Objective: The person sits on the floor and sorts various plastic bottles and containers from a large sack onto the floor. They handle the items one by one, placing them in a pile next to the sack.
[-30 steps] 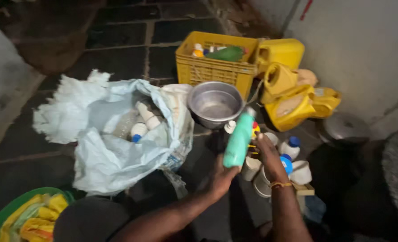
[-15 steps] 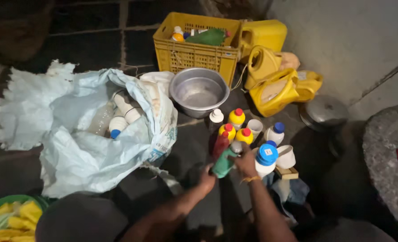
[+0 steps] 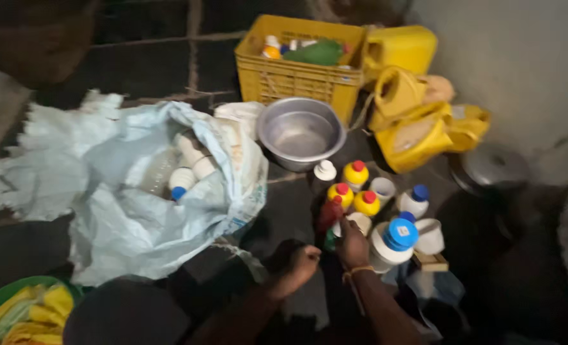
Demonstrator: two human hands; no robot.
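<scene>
My right hand (image 3: 353, 246) is low among a cluster of small bottles on the dark floor, closed around a green bottle (image 3: 329, 241) of which only a sliver shows. Just left of it, my left hand (image 3: 299, 264) is curled into a fist with nothing visible in it. A red bottle (image 3: 330, 214) stands right above the green one. Yellow bottles with red caps (image 3: 355, 174) and a white jar with a blue lid (image 3: 396, 239) stand close by. The picture is blurred.
A pale blue-white sack (image 3: 137, 211) lies open at left with white bottles (image 3: 191, 163) inside. Behind the cluster are a steel bowl (image 3: 300, 134), a yellow crate (image 3: 297, 80), yellow jerrycans (image 3: 402, 48) and a metal lid (image 3: 488, 167). A green basin (image 3: 3, 297) sits bottom left.
The green bottle, held up above the bowl a second ago, has come down to the floor among the other bottles. My left hand has let go of it and drawn back.
</scene>
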